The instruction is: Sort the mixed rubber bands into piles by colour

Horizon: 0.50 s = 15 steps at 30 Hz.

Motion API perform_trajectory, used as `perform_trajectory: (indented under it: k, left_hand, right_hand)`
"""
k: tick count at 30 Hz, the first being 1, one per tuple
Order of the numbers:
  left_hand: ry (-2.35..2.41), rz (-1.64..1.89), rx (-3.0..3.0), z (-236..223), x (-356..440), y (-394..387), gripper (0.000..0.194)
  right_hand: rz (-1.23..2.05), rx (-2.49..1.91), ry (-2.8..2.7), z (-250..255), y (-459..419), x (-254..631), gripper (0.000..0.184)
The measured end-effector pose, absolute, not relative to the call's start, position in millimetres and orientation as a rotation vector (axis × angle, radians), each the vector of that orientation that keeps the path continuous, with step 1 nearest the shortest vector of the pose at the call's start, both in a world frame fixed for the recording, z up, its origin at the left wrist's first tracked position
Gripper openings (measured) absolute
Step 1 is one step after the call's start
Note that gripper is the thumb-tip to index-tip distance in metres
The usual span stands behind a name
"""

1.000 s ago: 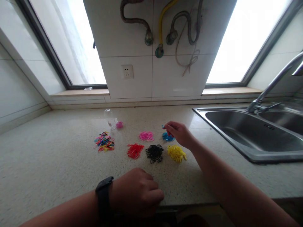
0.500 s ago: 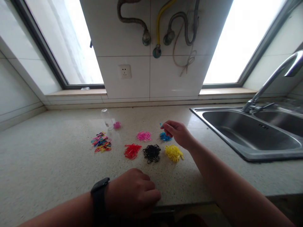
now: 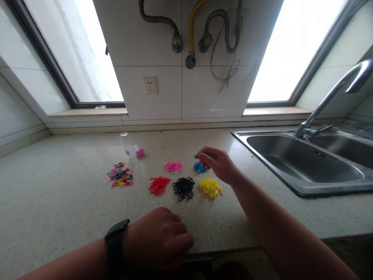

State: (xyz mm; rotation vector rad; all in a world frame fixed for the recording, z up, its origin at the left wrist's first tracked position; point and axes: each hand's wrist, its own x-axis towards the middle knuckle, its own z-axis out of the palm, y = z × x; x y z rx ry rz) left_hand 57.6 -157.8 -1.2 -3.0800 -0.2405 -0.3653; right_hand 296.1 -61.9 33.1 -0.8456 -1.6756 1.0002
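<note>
My right hand [image 3: 217, 162] pinches a small blue rubber band [image 3: 195, 156] between thumb and fingertips, just above the pile of blue rubber bands [image 3: 200, 167]. Nearby lie separate piles: pink bands [image 3: 174, 167], red bands [image 3: 159, 186], black bands [image 3: 183, 188] and yellow bands [image 3: 211, 188]. A mixed-colour pile [image 3: 120, 175] sits farther left. My left hand [image 3: 159, 235], with a dark watch [image 3: 117, 229] at the wrist, rests curled into a fist by the counter's front edge; nothing shows in it.
Behind the mixed pile stand a clear plastic container [image 3: 127, 146] and a pink lid-like piece [image 3: 140, 153]. A steel sink [image 3: 303, 159] with a faucet [image 3: 326, 101] occupies the right side. Pipes and a socket [image 3: 150, 85] are on the tiled wall beyond the counter [image 3: 72, 202].
The whole scene shifts a little leftward in view. The blue band in my right fingers pointed up before and now lies more sideways. My left hand stays curled.
</note>
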Motion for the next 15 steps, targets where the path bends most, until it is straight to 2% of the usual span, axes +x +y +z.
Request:
perform_trajectory:
  k: [15]
  left_hand:
    - [-0.237, -0.345, -3.094, -3.9, 56.2, -156.6, 0.008]
  right_hand:
    - [1.036, -0.843, -1.646, 34.7, -62.8, 295.5, 0.026]
